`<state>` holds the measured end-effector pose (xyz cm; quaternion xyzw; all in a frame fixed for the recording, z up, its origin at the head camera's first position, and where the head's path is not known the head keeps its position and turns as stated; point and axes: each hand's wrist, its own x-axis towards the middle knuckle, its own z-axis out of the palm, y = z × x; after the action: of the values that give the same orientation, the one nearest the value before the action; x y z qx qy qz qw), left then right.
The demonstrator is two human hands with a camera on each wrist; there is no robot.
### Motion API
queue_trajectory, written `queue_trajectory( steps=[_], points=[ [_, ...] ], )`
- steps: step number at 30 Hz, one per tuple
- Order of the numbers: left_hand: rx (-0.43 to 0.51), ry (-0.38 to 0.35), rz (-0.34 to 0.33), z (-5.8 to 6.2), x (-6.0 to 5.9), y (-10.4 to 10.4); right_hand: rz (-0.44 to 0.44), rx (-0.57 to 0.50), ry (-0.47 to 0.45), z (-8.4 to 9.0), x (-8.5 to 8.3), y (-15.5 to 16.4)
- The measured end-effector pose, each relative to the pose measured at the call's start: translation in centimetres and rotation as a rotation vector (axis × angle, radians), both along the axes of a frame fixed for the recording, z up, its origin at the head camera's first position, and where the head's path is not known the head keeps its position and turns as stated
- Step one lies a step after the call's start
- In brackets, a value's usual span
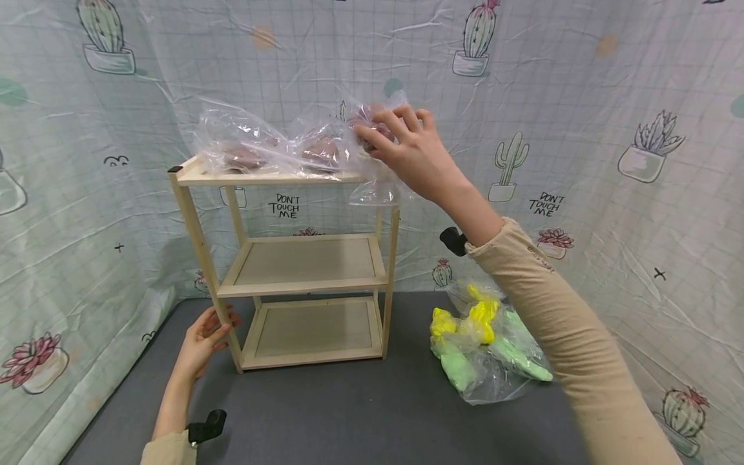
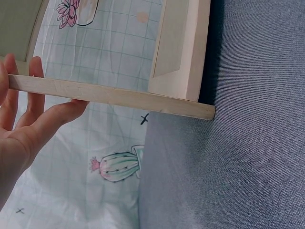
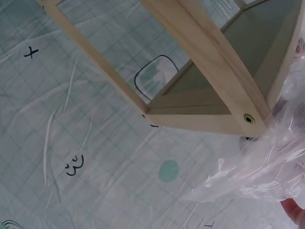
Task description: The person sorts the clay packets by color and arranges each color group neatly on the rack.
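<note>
Grey fabric covers the table, walled by a cactus-print sheet; a wooden shelf rack stands on it; the right hand pinches a clear bag of brownish pieces lying on the top shelf; the left hand rests relaxed fingers against the rack's front leg; a bag of green and yellow pieces lies just right of the rack.

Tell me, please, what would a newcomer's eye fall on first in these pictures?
First the right hand, raised to the top tier of the wooden shelf, gripping a clear plastic bag of brownish lumps that lies there. Next the bright yellow and green pieces in a second clear bag on the dark tabletop, right of the shelf. Low on the left, the left hand rests its fingers against the shelf's front leg.
</note>
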<state>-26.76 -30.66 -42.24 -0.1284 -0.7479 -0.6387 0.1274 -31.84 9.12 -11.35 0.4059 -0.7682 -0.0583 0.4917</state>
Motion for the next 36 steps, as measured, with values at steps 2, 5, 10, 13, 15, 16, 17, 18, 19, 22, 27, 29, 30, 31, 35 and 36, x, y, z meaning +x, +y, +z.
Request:
queue_trajectory(
  steps=[2,5,10,13,15,16,17,18,19,22,27,29,30,31,35,36],
  points=[
    [-0.002,0.001,0.005,0.0,0.0,0.0,-0.014,0.013,-0.007,-0.3,-0.1,-0.2],
    [-0.004,0.002,0.009,0.1,0.1,0.1,-0.032,0.034,0.0,-0.8,-0.2,-0.5],
    [-0.014,-0.005,0.013,0.1,0.1,0.2,-0.034,0.018,-0.012,-1.9,-0.6,-0.8],
    [-0.022,-0.008,0.02,0.1,0.2,0.2,-0.019,-0.016,-0.057,-2.7,-0.7,-0.8],
    [-0.027,-0.008,0.024,0.0,0.2,0.2,-0.005,-0.04,-0.087,-3.1,-0.7,-0.7],
    [-0.025,-0.008,0.025,0.0,0.2,0.2,-0.003,-0.048,-0.096,-3.3,-0.6,-0.6],
    [-0.027,-0.008,0.025,0.0,0.1,0.1,0.002,-0.056,-0.105,-3.4,-0.6,-0.6],
    [-0.028,-0.009,0.025,0.0,0.1,0.1,0.009,-0.063,-0.111,-3.5,-0.6,-0.6],
    [-0.029,-0.007,0.025,0.0,0.1,0.1,0.013,-0.068,-0.116,-3.6,-0.5,-0.5],
    [-0.026,-0.003,0.023,0.0,0.1,0.0,0.021,-0.075,-0.126,-3.8,-0.5,-0.5],
    [-0.015,0.002,0.011,0.0,0.1,0.0,-0.023,-0.047,-0.124,-3.9,-0.6,-0.7],
    [-0.011,0.003,0.005,0.0,0.1,-0.1,-0.053,-0.028,-0.123,-4.0,-0.6,-0.7],
    [-0.01,0.002,0.003,0.0,0.1,-0.1,-0.065,-0.021,-0.13,-4.0,-0.6,-0.8],
    [-0.009,0.002,0.003,0.0,0.1,-0.1,-0.076,-0.015,-0.137,-4.1,-0.5,-0.8],
    [-0.018,0.001,0.005,-0.1,0.0,-0.1,-0.097,-0.021,-0.176,-4.1,0.0,-0.6],
    [-0.021,0.002,0.008,-0.1,0.0,0.0,-0.1,-0.024,-0.185,-4.2,0.2,-0.5]
  ],
)
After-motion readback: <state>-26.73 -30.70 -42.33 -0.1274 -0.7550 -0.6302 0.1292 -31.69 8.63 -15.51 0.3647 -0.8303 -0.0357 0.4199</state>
